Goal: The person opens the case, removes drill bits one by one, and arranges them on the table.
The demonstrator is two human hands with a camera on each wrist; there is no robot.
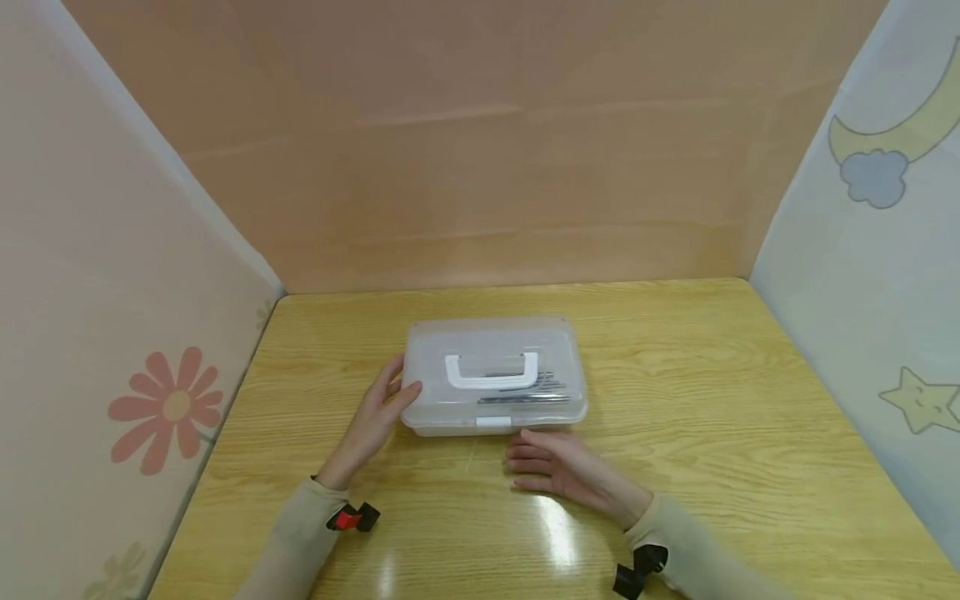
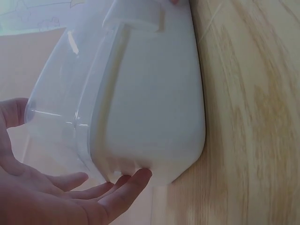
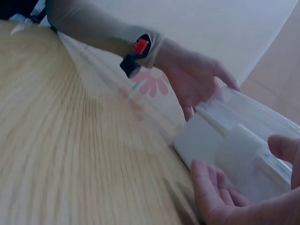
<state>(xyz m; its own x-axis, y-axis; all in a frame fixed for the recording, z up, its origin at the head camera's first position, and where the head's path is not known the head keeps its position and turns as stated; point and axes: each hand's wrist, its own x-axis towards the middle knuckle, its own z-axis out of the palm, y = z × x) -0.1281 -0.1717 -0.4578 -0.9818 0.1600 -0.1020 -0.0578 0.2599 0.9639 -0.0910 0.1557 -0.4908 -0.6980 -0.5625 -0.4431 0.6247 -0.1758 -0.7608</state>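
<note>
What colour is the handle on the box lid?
White handle, clearest in the head view.

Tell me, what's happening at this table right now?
A person sits at a wooden table with a clear plastic box in front of them. The box is closed, with a white handle on its lid and a white latch at the front; some dark thin items show through the lid. The left hand touches the box's left end with straight fingers. The right hand rests open on the table just in front of the latch.
</note>
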